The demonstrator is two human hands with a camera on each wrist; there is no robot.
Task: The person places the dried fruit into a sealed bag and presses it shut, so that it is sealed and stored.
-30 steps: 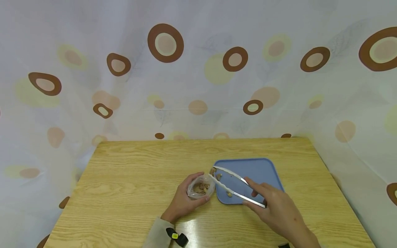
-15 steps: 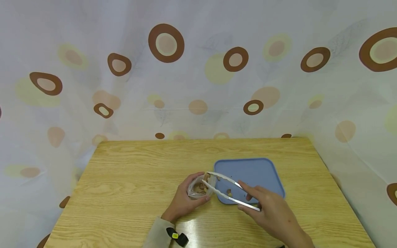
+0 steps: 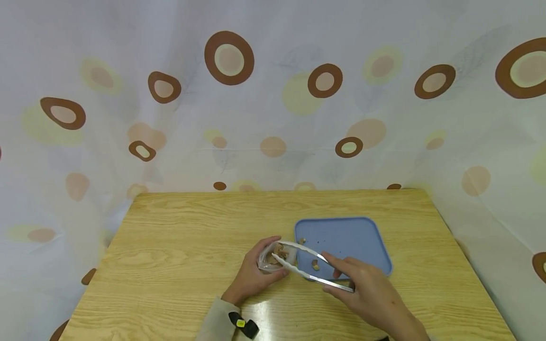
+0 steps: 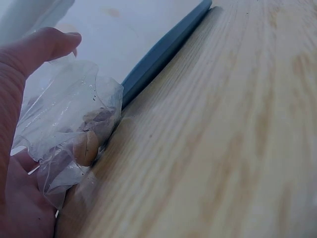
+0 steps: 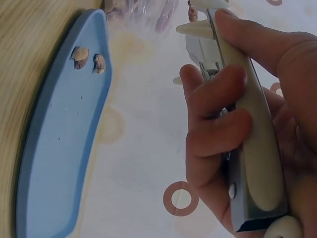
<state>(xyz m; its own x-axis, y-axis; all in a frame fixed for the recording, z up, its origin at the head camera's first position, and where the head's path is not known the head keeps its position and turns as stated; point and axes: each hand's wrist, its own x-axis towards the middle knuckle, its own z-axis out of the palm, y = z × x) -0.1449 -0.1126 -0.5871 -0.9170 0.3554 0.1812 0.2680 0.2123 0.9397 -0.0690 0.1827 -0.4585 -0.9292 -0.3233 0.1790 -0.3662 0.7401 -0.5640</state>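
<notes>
My left hand (image 3: 251,274) is wrapped round a clear plastic bag (image 4: 64,94), its mouth facing up, with several small brown pieces (image 4: 85,148) inside. In my right hand (image 3: 371,289) is a pair of tongs (image 5: 257,148) with white tips and metal arms. The tips reach over the bag's mouth, and a brown piece (image 3: 278,247) shows between them; whether they still pinch it is unclear. Two similar brown-and-cream pieces lie on the blue tray (image 5: 59,163), one nearer (image 3: 315,264) and one at its left edge (image 3: 302,241).
The tray stands just right of the bag on a wooden table (image 3: 192,227). Dark specks dot its surface. A patterned cloth (image 3: 273,109) hangs behind and beside the table.
My right hand has brought the tongs left from the tray's edge, carrying a brown piece over to the bag, and lowered the tips there. My left hand keeps its place.
</notes>
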